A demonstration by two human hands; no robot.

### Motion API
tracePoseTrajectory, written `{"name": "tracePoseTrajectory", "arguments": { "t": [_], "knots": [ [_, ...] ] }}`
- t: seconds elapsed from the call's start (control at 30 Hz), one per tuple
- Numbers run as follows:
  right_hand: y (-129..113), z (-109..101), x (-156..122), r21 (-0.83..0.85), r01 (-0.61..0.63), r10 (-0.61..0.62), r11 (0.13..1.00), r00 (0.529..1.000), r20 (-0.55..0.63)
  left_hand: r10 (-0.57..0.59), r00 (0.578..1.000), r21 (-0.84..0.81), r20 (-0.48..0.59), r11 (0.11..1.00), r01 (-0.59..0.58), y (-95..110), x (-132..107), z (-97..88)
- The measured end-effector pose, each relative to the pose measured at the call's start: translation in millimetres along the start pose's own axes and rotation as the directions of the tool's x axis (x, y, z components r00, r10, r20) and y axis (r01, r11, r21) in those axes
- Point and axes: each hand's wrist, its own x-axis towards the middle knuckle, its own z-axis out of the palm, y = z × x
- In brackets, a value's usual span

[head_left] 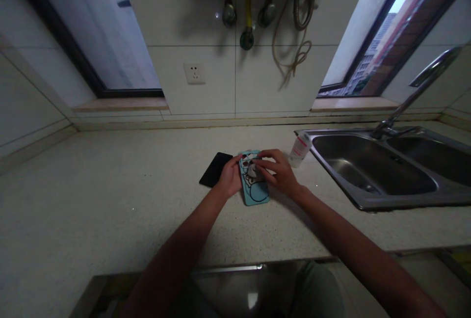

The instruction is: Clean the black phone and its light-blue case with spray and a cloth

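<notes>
A light-blue phone case [257, 193] with a cartoon print and camera cut-outs at its top is tilted up over the counter. My left hand [231, 178] grips it along the left edge. At its upper right, my right hand [277, 173] has its fingers bent together against the printed face. A pale, crumpled-looking patch shows under those fingertips; whether it is a wipe or part of the print is unclear. Behind my left hand a black phone-sized slab [215, 170] lies flat. Right of my right hand is a clear bottle with red print [300, 148].
The speckled pale countertop [110, 185] runs along a tiled wall. A steel double sink [379, 166] with a tall faucet [423, 82] is set in at the right. A wall socket [194, 73] and several hoses are on the wall ahead, between two windows.
</notes>
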Motion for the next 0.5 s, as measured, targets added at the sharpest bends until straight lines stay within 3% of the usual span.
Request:
{"name": "tracePoseTrajectory", "arguments": {
  "t": [0.1,0.17,0.33,0.5],
  "knots": [
    [3,2,-2,-0.064,-0.161,0.154,0.985,0.983,-0.098,0.007,1.0,0.025,0.012,1.0,-0.008,-1,-1,1.3],
    [6,5,-3,-0.095,-0.17,0.163,0.981,0.984,-0.069,0.006,1.0,0.03,0.011,1.0,-0.006,-2,0,0.6],
    [11,13,-9,-0.095,-0.035,0.046,0.995,0.992,0.117,0.013,1.0,0.014,-0.01,1.0,-0.013,-2,3,-4.7],
    [7,15,-13,0.0,0.105,-0.101,0.995,0.956,0.276,0.035,0.998,0.039,-0.042,0.999,-0.034,-3,8,-8.5]
  ]
}}
